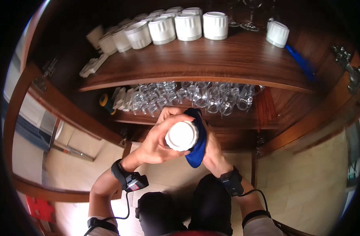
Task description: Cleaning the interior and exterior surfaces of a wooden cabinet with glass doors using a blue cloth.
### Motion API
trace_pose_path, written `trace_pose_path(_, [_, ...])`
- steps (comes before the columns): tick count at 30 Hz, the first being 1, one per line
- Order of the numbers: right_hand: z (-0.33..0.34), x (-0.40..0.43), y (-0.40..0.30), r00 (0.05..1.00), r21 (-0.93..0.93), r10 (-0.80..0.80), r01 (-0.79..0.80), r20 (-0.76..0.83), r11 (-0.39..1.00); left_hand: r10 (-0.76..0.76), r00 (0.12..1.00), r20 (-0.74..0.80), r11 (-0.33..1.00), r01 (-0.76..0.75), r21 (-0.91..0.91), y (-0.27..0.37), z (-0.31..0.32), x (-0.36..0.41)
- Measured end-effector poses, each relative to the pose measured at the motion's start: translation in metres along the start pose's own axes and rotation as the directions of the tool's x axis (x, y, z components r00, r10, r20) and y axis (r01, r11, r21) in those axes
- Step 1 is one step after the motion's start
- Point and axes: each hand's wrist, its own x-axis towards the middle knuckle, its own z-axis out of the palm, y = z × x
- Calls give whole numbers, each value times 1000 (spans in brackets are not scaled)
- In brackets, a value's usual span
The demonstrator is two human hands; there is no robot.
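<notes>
A white fluted cup point(181, 135) is held in front of the cabinet, its round white end facing up towards me. My left hand point(154, 144) grips it from the left, thumb and fingers curved around its side. Against the cup's right side lies a dark blue cloth point(199, 144). My right hand point(212, 150) holds that cloth from the right; its fingertips are mostly hidden behind it. The cup's lower part is out of sight under the hands and cloth.
Rows of white cups point(188, 28) stand on the upper shelf point(197, 62), with one cup point(277, 34) apart at right near a blue strip point(299, 60). Stemmed glasses point(250, 26) stand behind. Below are several clear glass mugs point(200, 96). Open doors flank me, left point(79, 118) and right point(309, 129).
</notes>
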Motion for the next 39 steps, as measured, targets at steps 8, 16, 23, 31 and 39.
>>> trace_pose_path(8, [10,-15,-22,998,-57,46,-48,-38,997,72,981,182,975,-31,-218,-12,-7,21])
trace_pose_path(16, [-18,-38,-21,999,82,-20,17,38,997,256,937,237,964,-230,-130,19,-2,35])
trace_pose_path(23, [-8,-58,-39,977,187,-213,206,18,961,352,914,203,933,-359,-2,62,16,74])
trace_pose_path(31, [-1,-66,-57,951,30,-295,299,-95,954,217,964,-154,976,-214,39,93,10,207])
trace_pose_path(39, [-22,-62,-57,980,390,-57,-24,193,920,-75,972,-223,973,120,197,8,9,315])
